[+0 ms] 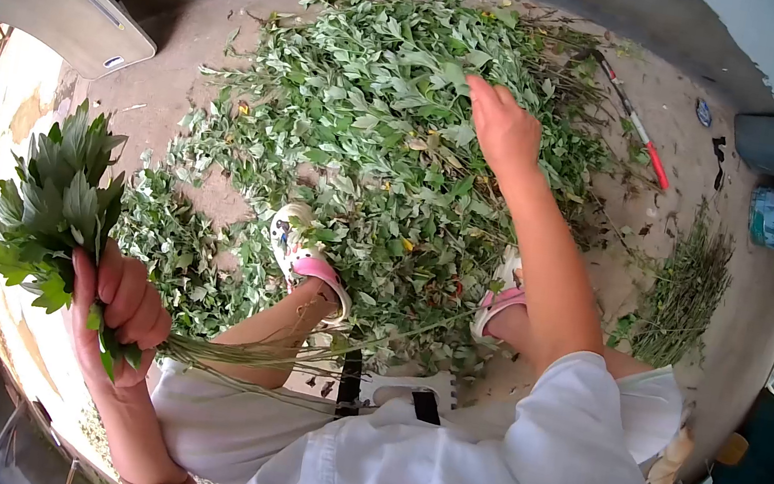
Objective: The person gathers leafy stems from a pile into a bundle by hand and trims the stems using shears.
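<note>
Fingers of the left hand (pixel 121 309) are curled around a thick bunch of green, lobed-leaf stems (pixel 65 196), with the leaves fanning out on one side of the fist and thin bare stalks (pixel 237 356) trailing from the other. The right hand (pixel 506 131) reaches forward over a broad heap of silvery-green leafy stems (pixel 361 86) on the floor; its fingers bend together at a leaf, but whether they grip it I cannot tell. Sprigs lie around the white-and-pink clogs (pixel 303 262). Farther right are a long red-and-white tool (pixel 642 131) and, nearer the knee, a separate sheaf of thin, dark-green stems (pixel 689 285).

Tangling looks the likeliest trouble — stems in the heap cross one another, so a tug on one could drag neighbours along or strip leaves. If the left grip loosened, the bunch could splay or shed stalks, since no tie is visible on it. A shifting clog might also crush sprigs lying against it.
</note>
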Motion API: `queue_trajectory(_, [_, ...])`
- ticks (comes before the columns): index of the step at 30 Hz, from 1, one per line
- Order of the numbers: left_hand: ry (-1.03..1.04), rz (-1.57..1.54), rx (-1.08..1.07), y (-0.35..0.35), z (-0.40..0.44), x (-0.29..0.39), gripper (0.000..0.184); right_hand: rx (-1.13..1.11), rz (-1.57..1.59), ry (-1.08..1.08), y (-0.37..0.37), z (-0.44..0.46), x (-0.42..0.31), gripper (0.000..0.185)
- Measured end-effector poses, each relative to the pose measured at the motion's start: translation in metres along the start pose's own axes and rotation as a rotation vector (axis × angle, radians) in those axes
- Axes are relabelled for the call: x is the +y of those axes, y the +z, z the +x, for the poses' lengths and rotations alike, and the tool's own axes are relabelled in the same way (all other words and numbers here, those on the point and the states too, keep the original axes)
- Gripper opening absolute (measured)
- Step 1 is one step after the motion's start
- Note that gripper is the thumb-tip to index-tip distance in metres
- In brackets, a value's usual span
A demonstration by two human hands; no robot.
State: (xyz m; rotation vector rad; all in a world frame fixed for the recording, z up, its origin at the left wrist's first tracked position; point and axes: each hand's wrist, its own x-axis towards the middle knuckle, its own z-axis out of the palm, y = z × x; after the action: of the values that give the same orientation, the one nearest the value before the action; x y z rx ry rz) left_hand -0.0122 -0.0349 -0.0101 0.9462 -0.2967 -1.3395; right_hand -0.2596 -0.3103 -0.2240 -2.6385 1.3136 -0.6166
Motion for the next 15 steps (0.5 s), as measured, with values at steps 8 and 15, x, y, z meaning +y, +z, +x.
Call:
queue_trajectory(8, [0.019, 0.026, 0.027, 0.01, 0.001, -0.004, 0.029, -0.79, 0.366, 0.467, 0.026, -0.045, 0.024, 0.022])
queue_trajectory(15, [0.022, 0.017, 0.057, 0.008, 0.003, -0.005, 0.029, -1.022, 0.428, 0.269, 0.099, -0.181, -0.015, 0.042])
